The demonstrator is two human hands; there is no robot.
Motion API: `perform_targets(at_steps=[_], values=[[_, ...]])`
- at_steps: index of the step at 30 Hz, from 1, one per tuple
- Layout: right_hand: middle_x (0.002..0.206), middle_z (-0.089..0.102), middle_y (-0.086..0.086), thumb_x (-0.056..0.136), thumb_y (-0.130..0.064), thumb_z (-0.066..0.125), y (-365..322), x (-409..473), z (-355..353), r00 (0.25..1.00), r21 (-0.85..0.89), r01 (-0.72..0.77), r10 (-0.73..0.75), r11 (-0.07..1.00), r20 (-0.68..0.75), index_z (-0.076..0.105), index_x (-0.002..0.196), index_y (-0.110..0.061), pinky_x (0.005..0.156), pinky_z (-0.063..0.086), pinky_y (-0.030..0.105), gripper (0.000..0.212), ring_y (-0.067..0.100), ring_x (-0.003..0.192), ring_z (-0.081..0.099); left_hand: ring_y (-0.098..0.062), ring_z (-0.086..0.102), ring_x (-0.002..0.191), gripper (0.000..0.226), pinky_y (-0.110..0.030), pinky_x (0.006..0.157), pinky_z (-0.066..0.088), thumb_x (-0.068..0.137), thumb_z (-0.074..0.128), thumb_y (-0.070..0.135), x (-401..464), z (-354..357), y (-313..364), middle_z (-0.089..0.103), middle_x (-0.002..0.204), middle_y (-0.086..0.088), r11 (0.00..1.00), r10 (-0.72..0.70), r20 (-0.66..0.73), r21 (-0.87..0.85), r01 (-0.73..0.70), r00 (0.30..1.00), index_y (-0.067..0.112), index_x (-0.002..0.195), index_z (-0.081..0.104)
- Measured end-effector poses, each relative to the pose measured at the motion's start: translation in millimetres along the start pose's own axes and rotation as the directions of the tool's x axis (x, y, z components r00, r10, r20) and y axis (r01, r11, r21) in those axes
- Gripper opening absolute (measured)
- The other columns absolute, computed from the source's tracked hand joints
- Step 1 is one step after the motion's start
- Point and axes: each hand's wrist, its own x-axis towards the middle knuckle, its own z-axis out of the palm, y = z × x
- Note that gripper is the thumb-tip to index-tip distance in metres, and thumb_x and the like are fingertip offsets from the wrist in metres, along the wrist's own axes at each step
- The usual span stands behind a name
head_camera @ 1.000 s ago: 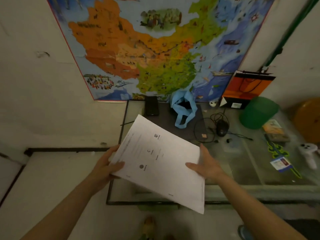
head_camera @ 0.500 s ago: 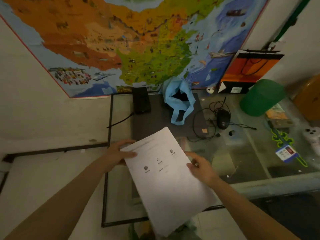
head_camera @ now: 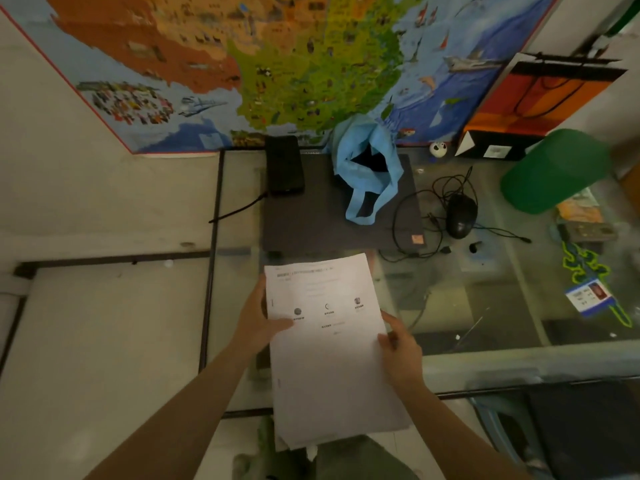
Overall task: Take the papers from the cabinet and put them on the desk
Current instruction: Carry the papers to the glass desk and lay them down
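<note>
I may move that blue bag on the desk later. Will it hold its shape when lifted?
Probably not. The blue bag lies slumped and creased with its mouth gaping, so it looks floppy. It seems thin and light. Its loose handle would likely dangle.

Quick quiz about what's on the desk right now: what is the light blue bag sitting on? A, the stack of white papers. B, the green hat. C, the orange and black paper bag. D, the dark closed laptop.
D: the light blue bag rests on the dark closed laptop, beyond the papers held by the left hand and the right hand.
</note>
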Motion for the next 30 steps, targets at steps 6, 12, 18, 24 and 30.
perform_targets(at_steps=[6,12,18,24,30], values=[[0.09,0.056,0.004,0.091,-0.007,0.048,0.8,-3.6,7.4,0.999,0.008,0.02,-0.02,1.0,-0.03,0.047,0.13,-0.018,0.09,0.044,0.041,0.041,0.02,0.086,0.052,-0.019,0.041,0.117,0.1,-0.039,0.096,0.041,0.058,0.075,0.03,-42.8,17.9,-39.1,0.043,0.133,-0.002,0.94,-0.032,-0.122,0.332,0.071,0.992,0.023,0.142,0.021],[0.099,0.063,0.011,0.083,-0.015,0.063,-0.5,0.3,2.7,0.992,-0.159,0.11,-0.098,0.981,0.082,0.04,0.132,-0.019,0.08,0.049,0.035,0.054,0.026,0.089,0.06,-0.03,0.032,0.126,0.102,-0.041,0.101,0.028,0.068,0.077,0.034,-35.1,13.0,-37.6,0.034,0.149,-0.006,0.795,0.044,-0.136,0.605,0.048,0.99,0.017,0.146,0.014],[0.123,0.054,0.012,0.085,-0.024,0.062,-3.6,5.1,5.7,0.989,-0.354,0.142,-0.121,0.924,0.08,0.032,0.135,-0.019,0.088,0.05,0.043,0.059,0.03,0.107,0.056,-0.028,0.025,0.133,0.101,-0.043,0.107,0.02,0.073,0.065,0.053,-35.1,7.0,-37.4,0.027,0.153,-0.003,0.611,0.077,-0.106,0.79,0.037,0.991,0.021,0.148,0.006],[0.117,0.057,0.012,0.084,-0.033,0.061,-7.1,8.4,2.4,0.984,-0.564,0.178,-0.135,0.807,0.118,0.033,0.129,-0.021,0.081,0.055,0.045,0.054,0.033,0.104,0.057,-0.028,0.021,0.136,0.101,-0.045,0.111,0.017,0.074,0.061,0.057,-33.1,8.1,-33.9,0.017,0.156,-0.003,0.523,0.022,-0.082,0.85,0.058,0.996,0.025,0.147,0.001],[0.134,0.044,0.012,0.087,-0.038,0.054,-19.5,2.4,-2.9,0.97,-0.641,0.239,-0.155,0.73,0.185,0.02,0.138,-0.023,0.096,0.047,0.047,0.063,0.033,0.121,0.044,-0.033,0.015,0.141,0.092,-0.047,0.114,0.015,0.078,0.058,0.055,-46.8,1.8,-25.5,0.001,0.159,-0.007,0.531,0.013,-0.12,0.842,0.095,0.993,0.03,0.147,0.003]])
